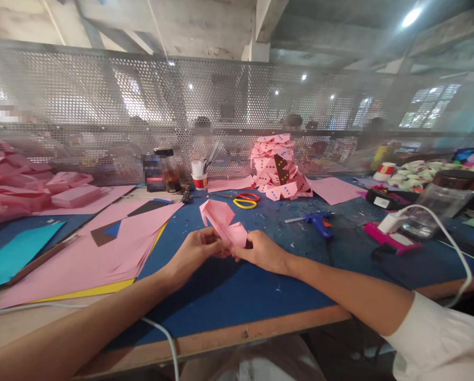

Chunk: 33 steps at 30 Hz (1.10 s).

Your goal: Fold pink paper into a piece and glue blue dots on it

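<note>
Above the blue table (221,301): folded pink paper (220,218)
Left hand (199,250): pinching its lower edge
Right hand (265,252): gripping its right side
Scissors (235,200): lying beyond it

Open blue tabletop (221,304) lies between the forearms (340,280), leaving a path inward from the front edge (268,327). Forward and right of the right hand (264,252), the glue gun (319,222) obstructs; straight ahead, scissors (248,196) and then a tall pink pile (266,159) stand in the way.

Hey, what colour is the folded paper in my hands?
The folded paper is pink; it shows best in the head view.
</note>
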### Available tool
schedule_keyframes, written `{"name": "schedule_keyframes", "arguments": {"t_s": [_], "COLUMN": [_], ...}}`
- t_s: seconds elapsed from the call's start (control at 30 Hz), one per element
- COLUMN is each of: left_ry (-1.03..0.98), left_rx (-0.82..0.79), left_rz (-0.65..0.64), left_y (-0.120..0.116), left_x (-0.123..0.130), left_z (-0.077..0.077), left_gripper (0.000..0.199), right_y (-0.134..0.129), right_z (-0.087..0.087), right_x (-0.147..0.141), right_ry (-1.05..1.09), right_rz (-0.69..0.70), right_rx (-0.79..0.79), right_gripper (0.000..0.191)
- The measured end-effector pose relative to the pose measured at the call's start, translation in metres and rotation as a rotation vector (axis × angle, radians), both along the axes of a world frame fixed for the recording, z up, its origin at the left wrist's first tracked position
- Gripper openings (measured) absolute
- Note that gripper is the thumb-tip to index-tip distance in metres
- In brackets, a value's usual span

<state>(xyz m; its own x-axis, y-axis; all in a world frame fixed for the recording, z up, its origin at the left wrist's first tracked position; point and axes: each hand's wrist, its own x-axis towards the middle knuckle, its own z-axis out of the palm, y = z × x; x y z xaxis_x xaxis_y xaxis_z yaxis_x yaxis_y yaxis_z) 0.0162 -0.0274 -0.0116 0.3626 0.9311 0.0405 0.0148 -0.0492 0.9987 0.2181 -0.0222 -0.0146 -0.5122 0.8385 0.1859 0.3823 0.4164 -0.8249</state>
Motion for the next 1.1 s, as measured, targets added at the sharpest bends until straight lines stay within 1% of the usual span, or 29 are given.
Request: {"name": "schedule_keyframes", "arguments": {"t_s": [0.1,0.3,0.57,0.8,0.97,1.1], "left_ry": [-0.017,-0.001,-0.013,-0.018,-0.004,-0.011], "left_rx": [-0.013,0.019,-0.010,0.000,0.001,0.009], "left_rz": [0.018,0.057,0.018,-0.008,0.000,-0.017], "left_y": [-0.0001,-0.0040,-0.0035,-0.0030,-0.0046,-0.0044], "left_x": [-0.0002,0.0007,0.0007,0.0001,0.0011,0.0001], "left_z": [0.0014,0.0057,0.0025,0.0024,0.0038,0.0052], "left_gripper": [0.028,0.030,0.030,0.030,0.031,0.031], "right_y": [0.0005,-0.0007,-0.0042,-0.0045,-0.0040,-0.0033], "right_z": [-0.0013,-0.0021,0.0037,0.0033,0.0027,0.0023], "right_x": [0.0001,0.0015,0.0013,0.0015,0.0022,0.0021], "right_ry": [0.020,0.107,0.012,0.031,0.041,0.074], "right_rz": [0.014,0.105,0.077,0.097,0.112,0.141], "right_rx": [-0.027,-0.083,-0.049,-0.039,-0.035,-0.081], "right_gripper": [0.025,0.033,0.027,0.035,0.038,0.041]}}
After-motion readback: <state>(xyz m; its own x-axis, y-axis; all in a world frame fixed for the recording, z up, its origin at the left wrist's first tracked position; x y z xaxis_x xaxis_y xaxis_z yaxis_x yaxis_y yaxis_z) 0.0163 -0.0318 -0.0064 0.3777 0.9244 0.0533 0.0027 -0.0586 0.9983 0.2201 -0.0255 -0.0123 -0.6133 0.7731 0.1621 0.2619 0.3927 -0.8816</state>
